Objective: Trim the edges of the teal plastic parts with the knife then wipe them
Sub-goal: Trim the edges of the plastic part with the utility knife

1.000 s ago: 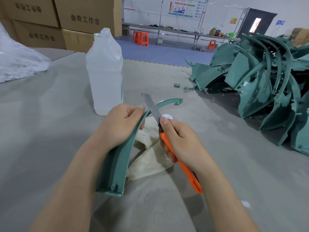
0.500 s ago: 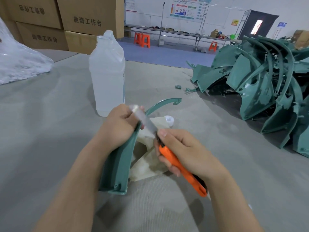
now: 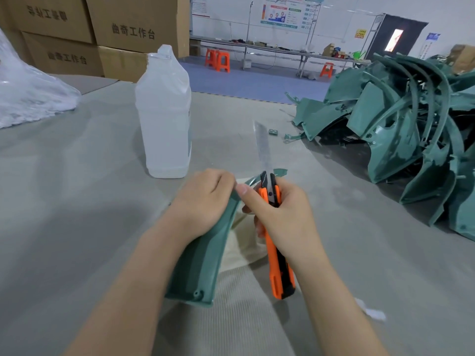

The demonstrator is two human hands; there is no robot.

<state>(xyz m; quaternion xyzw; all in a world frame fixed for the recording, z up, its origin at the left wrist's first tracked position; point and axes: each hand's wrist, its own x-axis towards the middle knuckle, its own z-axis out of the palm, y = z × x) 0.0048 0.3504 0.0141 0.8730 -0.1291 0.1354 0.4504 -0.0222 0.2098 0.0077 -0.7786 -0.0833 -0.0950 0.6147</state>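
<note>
Left fingers curled round teal part, right fingers gripping orange knife, blade pointing away

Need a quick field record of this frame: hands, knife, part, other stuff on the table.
left hand: grips the teal part
right hand: grips the knife, blade out, pointing away from the person
blade contact: cannot tell, blurred
cloth: lies under the teal part
bottle: upright, beyond the left hand
pile of teal parts: on the table, right
</note>
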